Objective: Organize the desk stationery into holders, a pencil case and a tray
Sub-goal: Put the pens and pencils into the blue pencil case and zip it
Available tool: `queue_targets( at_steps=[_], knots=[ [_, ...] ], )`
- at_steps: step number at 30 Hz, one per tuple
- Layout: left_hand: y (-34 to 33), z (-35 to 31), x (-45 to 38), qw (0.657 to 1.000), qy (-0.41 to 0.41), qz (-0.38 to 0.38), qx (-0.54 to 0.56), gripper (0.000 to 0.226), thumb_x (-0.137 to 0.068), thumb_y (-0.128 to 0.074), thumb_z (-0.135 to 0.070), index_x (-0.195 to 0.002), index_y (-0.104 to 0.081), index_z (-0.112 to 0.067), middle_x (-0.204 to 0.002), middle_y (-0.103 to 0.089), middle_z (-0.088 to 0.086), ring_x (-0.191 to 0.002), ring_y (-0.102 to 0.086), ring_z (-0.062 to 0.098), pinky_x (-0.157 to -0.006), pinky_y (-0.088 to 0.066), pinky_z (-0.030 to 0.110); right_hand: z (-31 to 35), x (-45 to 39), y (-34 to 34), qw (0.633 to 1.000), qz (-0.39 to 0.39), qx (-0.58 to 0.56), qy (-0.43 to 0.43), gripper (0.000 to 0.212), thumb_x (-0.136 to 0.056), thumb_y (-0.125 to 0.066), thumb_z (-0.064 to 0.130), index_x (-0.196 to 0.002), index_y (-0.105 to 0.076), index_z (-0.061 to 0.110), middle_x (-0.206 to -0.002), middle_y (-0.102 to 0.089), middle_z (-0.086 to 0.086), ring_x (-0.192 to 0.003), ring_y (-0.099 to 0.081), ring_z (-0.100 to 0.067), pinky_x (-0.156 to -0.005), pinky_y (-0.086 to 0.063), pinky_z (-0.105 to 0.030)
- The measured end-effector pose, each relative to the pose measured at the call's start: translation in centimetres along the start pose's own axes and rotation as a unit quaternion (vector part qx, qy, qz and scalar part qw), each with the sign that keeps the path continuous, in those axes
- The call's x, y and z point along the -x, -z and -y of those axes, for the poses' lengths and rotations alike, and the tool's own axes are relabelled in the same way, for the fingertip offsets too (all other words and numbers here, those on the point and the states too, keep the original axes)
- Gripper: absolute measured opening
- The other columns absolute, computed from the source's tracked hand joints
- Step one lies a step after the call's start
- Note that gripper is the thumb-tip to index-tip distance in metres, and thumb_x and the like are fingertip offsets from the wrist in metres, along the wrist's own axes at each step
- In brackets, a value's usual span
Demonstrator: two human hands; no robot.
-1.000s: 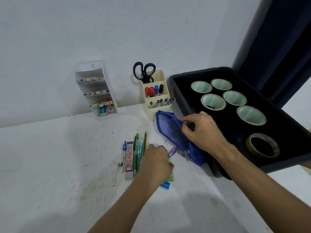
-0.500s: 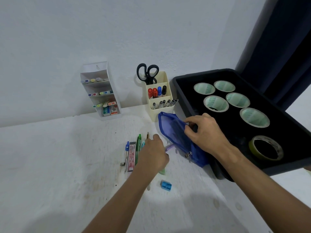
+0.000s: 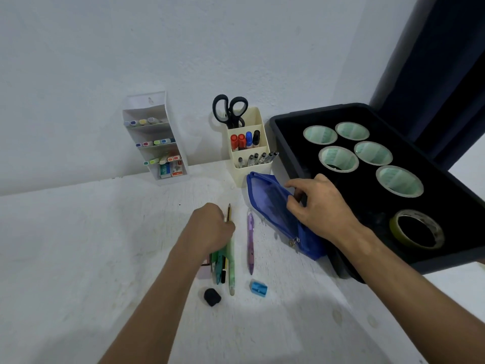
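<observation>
Gathering pens beside the pencil case [image 3: 278, 214].
Left hand [image 3: 214, 227] now closes round the pen bundle [image 3: 223, 261]; purple pen [image 3: 250, 241] lies released just beside the case, which right hand [image 3: 319, 206] holds open.

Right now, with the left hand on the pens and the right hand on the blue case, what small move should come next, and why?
Probably lift the bundle of pens that the left hand grips and carry it to the blue pencil case, whose mouth the right hand holds open. The purple pen lies apart and can follow.
</observation>
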State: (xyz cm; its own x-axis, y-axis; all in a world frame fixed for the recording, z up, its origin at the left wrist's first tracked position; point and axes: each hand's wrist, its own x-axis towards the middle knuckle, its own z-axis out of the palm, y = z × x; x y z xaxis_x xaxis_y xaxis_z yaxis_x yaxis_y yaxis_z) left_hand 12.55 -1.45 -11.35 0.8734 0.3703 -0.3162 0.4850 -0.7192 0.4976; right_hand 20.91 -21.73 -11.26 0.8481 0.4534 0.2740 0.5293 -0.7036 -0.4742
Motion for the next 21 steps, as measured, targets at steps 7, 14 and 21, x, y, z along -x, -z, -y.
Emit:
queue_targets(
  at_steps=[7, 14, 21],
  knots=[
    [0.7, -2.8, 0.5, 0.973, -0.102, -0.133, 0.156, 0.037, -0.090, -0.059, -0.014, -0.126, -0.053, -0.023, -0.117, -0.063, 0.001, -0.085, -0.066, 0.014, -0.069, -0.055, 0.023, 0.2, 0.0, 0.0, 1.000, -0.002, 0.004, -0.001, 0.032, -0.088, -0.057, 0.024, -0.118, -0.065, 0.019, -0.075, -0.063, 0.008, -0.086, -0.041, -0.011, -0.073, -0.047, -0.029],
    [-3.6, -6.5, -2.7, 0.968, -0.088, -0.101, 0.210, 0.030, -0.087, -0.060, -0.010, -0.115, -0.053, -0.013, -0.106, -0.061, 0.003, -0.097, -0.060, 0.019, -0.072, -0.047, 0.020, 0.2, 0.1, 0.1, 1.000, -0.002, 0.013, 0.002, 0.022, -0.088, -0.054, 0.024, -0.101, -0.071, 0.018, -0.072, -0.064, 0.005, -0.082, -0.041, -0.013, -0.068, -0.042, -0.027],
    [-4.5, -6.7, -3.6, 0.979, -0.125, -0.110, 0.116, 0.027, -0.090, -0.056, -0.010, -0.116, -0.060, -0.006, -0.112, -0.064, 0.010, -0.104, -0.061, 0.025, -0.082, -0.041, 0.022, 0.2, 0.1, 0.2, 1.000, 0.006, 0.027, -0.004, 0.019, -0.087, -0.053, 0.027, -0.089, -0.069, 0.018, -0.069, -0.062, 0.004, -0.078, -0.040, -0.013, -0.069, -0.048, -0.035]
  ],
)
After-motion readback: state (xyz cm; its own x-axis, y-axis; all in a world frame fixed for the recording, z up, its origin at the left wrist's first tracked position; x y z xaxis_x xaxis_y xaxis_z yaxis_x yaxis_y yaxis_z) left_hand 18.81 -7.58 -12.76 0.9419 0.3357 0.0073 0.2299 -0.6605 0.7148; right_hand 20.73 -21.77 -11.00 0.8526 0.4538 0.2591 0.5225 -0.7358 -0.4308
